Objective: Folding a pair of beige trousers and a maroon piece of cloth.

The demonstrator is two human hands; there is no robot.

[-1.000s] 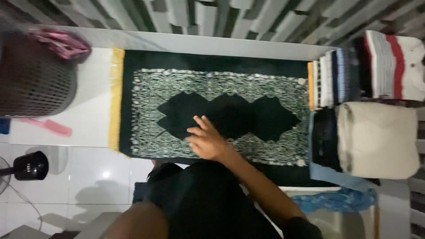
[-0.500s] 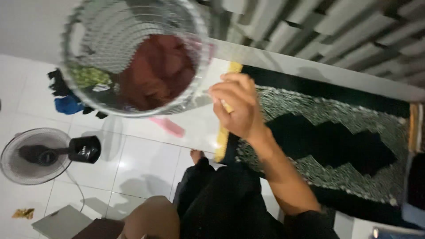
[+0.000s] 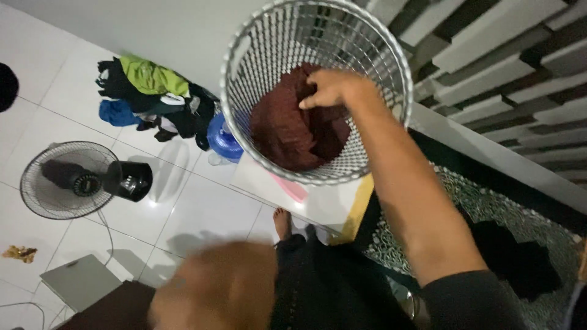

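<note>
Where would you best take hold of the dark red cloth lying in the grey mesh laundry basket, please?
Probably its bunched upper fold, from above through the open top of the grey mesh laundry basket. The dark red cloth lies crumpled inside, and the right hand already rests there.

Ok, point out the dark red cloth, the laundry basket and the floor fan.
dark red cloth (image 3: 287, 131): head view, on its folds low in the basket.
laundry basket (image 3: 257, 49): head view, on its mesh wall, left side.
floor fan (image 3: 49, 183): head view, on its round wire guard.

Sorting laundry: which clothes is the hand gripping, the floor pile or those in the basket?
The maroon cloth in the basket; the right hand grips it.
</note>
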